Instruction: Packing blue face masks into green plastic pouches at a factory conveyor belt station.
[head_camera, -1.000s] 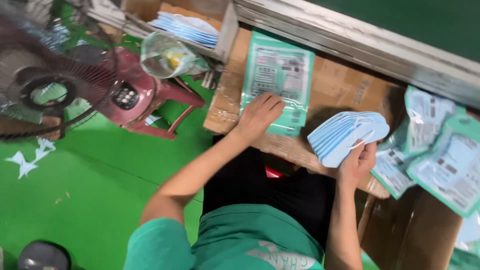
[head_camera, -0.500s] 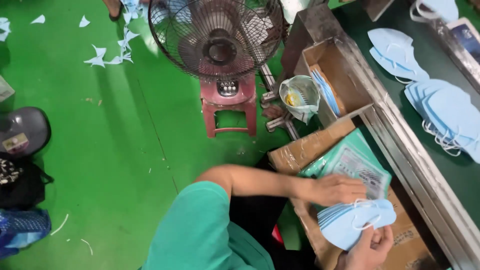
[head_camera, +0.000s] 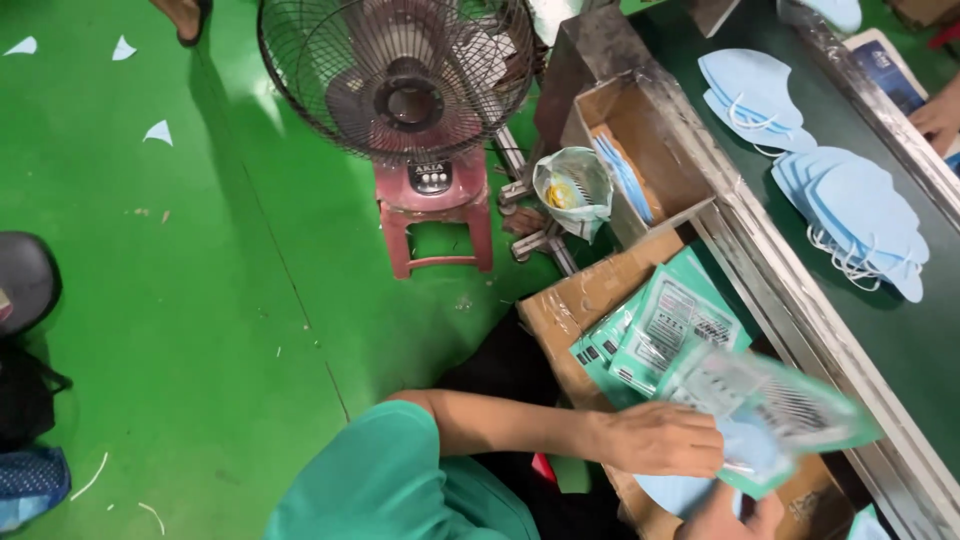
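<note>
Now | left hand (head_camera: 665, 438) fingers clamped on pouch (head_camera: 770, 405) | right hand (head_camera: 725, 515) unclear | fan (head_camera: 400, 75) beside

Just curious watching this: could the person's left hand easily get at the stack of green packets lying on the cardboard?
Probably yes. The left hand grips a clear pouch right beside the stack of green packets, with nothing between them, though it would have to free itself of the pouch first.

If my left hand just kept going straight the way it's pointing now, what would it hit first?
The left hand points right, and it already grips the clear and green pouch. Past that, probably the metal edge of the conveyor, though depth is hard to judge here.
</note>
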